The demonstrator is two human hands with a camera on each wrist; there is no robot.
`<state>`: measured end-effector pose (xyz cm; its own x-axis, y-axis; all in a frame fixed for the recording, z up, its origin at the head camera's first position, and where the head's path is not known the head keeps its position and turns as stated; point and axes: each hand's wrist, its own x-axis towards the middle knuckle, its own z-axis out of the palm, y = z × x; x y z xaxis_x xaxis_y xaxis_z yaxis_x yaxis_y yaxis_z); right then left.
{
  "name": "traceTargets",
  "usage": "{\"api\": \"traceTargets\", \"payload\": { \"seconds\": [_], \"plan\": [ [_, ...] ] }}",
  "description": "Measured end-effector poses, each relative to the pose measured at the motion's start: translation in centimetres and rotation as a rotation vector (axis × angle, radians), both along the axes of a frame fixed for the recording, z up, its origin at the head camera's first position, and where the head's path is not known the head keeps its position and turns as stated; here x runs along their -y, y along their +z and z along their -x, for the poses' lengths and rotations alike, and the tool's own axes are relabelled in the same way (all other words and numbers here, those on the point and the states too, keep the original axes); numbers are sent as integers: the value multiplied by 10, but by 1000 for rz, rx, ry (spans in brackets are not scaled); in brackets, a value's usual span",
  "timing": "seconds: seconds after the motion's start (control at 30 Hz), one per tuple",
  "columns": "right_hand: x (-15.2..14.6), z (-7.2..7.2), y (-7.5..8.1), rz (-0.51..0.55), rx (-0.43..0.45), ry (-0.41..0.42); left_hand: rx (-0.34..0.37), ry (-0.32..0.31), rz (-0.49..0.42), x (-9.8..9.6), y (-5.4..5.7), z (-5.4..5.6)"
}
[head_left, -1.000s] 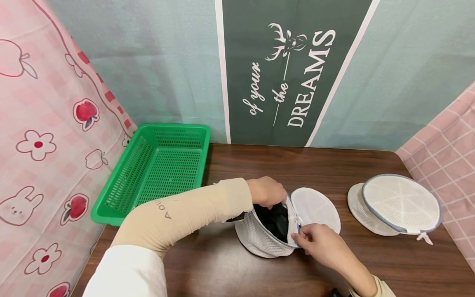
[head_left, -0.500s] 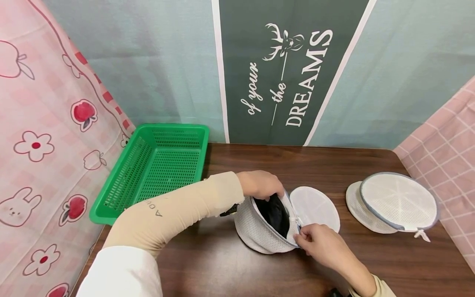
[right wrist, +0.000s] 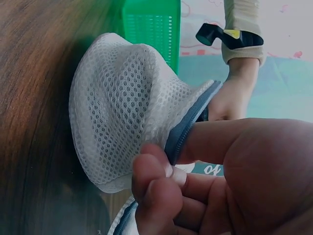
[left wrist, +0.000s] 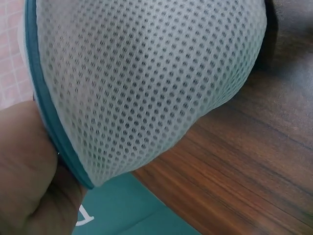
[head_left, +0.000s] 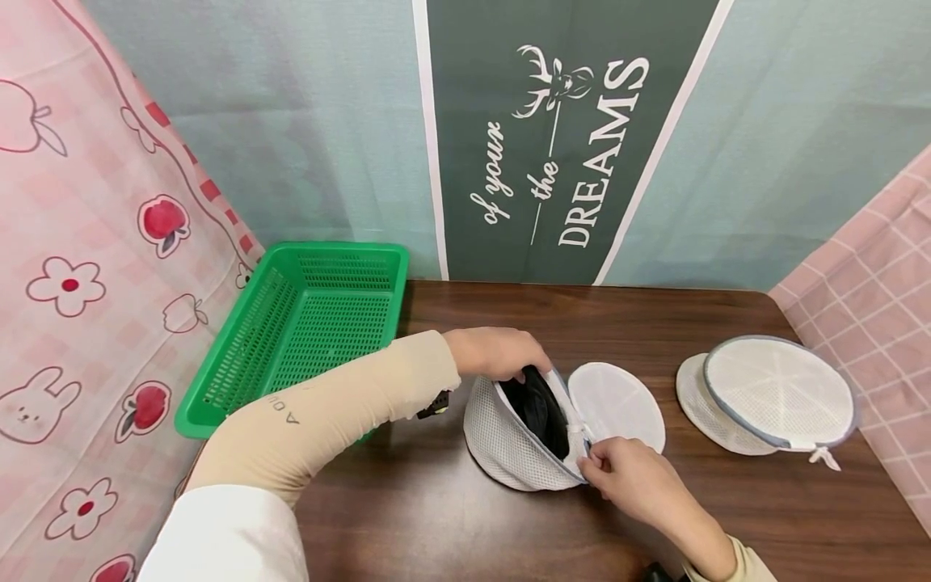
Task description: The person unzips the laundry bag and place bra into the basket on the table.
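A white mesh laundry bag (head_left: 512, 453) with a blue-grey zipped rim stands unzipped on the table, its round lid (head_left: 618, 404) folded back to the right. Black cloth (head_left: 538, 412) fills part of the opening, one end rising to the left hand (head_left: 498, 353). That hand is at the bag's far left rim, fingertips curled on the cloth and partly hidden. In the left wrist view, the mesh side (left wrist: 146, 83) bulges beside the hand. At the near right of the rim, the right hand (head_left: 625, 477) pinches the zipped edge (right wrist: 193, 122) between thumb and fingers.
A green perforated basket (head_left: 400, 303) stands at the back left. Another white mesh bag (head_left: 778, 392), lid over it and a white tie hanging down, lies on the right of the brown wooden table (head_left: 451, 533). Fabric curtains enclose the table.
The left hand has drawn up and left out of the bag's opening, with the black cloth rising toward its fingers. The right hand keeps its pinch on the rim, nearly still.
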<state>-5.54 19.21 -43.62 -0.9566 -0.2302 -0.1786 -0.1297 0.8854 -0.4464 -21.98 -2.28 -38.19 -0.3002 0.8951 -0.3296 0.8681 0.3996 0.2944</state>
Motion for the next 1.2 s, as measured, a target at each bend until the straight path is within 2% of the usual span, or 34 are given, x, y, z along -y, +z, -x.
{"api": "traceTargets", "payload": {
  "seconds": [0.13,0.43,0.87,1.2],
  "plan": [
    [0,0,-1,-7,-9,-1,50,10,-44,5,2,4],
    [1,0,-2,-11,-22,-17,98,17,-198,7,-2,9],
    [3,1,-3,-16,-22,-28,175,73,-279,8,-1,14],
    [3,1,-3,-27,-16,-33,260,105,-395,6,1,19]
  ]
}}
